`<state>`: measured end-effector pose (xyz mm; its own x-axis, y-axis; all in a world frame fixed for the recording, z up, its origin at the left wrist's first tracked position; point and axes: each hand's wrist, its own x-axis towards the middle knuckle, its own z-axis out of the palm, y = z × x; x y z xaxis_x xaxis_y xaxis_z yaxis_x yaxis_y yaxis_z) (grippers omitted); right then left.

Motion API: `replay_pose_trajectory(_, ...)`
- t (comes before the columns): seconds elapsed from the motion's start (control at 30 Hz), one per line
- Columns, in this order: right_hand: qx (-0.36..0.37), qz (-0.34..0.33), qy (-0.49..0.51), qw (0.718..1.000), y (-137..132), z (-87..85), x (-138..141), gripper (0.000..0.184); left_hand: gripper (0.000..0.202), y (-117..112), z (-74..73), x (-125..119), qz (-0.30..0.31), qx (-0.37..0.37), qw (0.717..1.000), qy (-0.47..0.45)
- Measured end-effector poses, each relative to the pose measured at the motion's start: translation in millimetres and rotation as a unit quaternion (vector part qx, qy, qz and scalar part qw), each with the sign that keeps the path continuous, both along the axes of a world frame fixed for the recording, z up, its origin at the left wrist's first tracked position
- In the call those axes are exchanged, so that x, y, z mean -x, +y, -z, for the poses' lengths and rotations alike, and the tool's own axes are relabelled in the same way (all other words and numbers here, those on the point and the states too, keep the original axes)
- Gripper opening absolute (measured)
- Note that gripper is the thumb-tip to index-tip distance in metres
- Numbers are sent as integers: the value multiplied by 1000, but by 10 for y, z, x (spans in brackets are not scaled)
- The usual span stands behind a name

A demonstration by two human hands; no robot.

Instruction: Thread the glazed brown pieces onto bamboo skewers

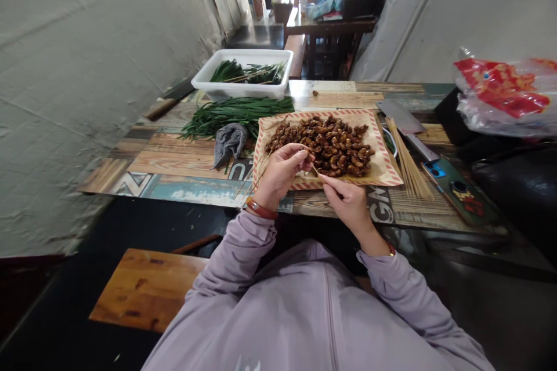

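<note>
A heap of glossy brown insects [337, 142], which look like pupae or cicada nymphs, lies on a striped paper-lined tray [385, 171]. Over the tray's front edge, my left hand [281, 171] pinches a small brown piece, apparently one of the insects, mostly hidden by the fingers. My right hand [348, 200] grips a thin bamboo skewer [315, 169], its far end meeting the left fingertips. Several skewers with insects on them [275, 142] lie at the tray's left side, partly behind my left hand. Loose bamboo skewers [407, 162] are bundled at the tray's right.
Green chives [237, 113] and a grey cloth [229, 142] lie left of the tray, below a white tub [241, 91] holding more greens. To the right are a cleaver [400, 116], a phone [459, 188], a small bowl [390, 142] and a plastic bag [507, 95].
</note>
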<state>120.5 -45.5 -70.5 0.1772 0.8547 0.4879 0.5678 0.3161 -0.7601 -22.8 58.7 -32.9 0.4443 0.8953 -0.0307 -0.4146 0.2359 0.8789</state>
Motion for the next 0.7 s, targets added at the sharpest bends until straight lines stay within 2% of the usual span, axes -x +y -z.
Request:
replay_pose_trajectory(0.5,-50,17,-35,998,53,28,31,27,26,-65,-75,-13,7,-10,999,33)
replay_pose_trajectory(0.7,-72,25,-56,995,56,14,52,28,29,-61,-69,1,21,6,1000,16)
